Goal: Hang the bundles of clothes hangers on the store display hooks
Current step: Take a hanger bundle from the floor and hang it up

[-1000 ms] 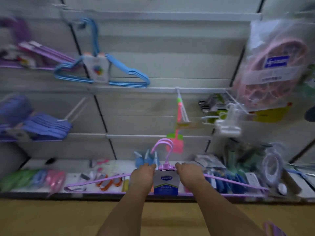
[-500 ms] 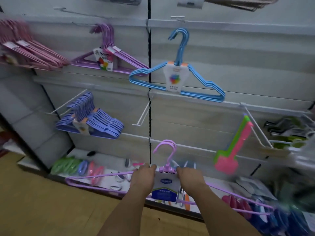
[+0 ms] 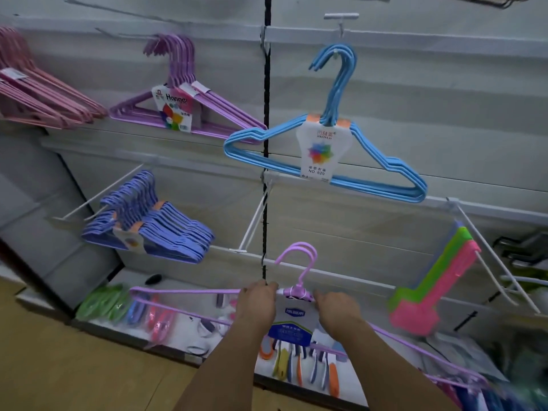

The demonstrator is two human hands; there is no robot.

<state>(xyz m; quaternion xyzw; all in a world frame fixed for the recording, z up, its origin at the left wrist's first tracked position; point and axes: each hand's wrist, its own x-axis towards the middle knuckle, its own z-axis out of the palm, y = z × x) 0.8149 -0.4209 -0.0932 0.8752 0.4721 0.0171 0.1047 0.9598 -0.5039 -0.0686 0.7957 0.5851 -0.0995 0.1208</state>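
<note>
Hangers (image 3: 189, 292), lilac, thin, bundled under a blue-and-white card, gripped at the neck by left hand (image 3: 257, 304) and right hand (image 3: 338, 310).

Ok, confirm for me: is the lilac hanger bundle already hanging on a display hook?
No, the lilac hanger bundle is held by the left hand and right hand below the empty white hook, its hooks free.

1. The hanger bundle (image 3: 189, 295) in hand is showing lilac, and its card label (image 3: 292, 323) is looking white up top with a dark blue block below.
2. The blue hangers (image 3: 382, 176) are glowing sky blue; their tag (image 3: 320, 152) is sporting a rainbow star on white.
3. The purple hangers (image 3: 225, 114) are carrying a multicolour label.
4. Pink hangers (image 3: 44, 99) are sitting far left, periwinkle hangers (image 3: 175, 232) lower down.
5. The floor (image 3: 74, 366) is looking yellowish tan.
</note>
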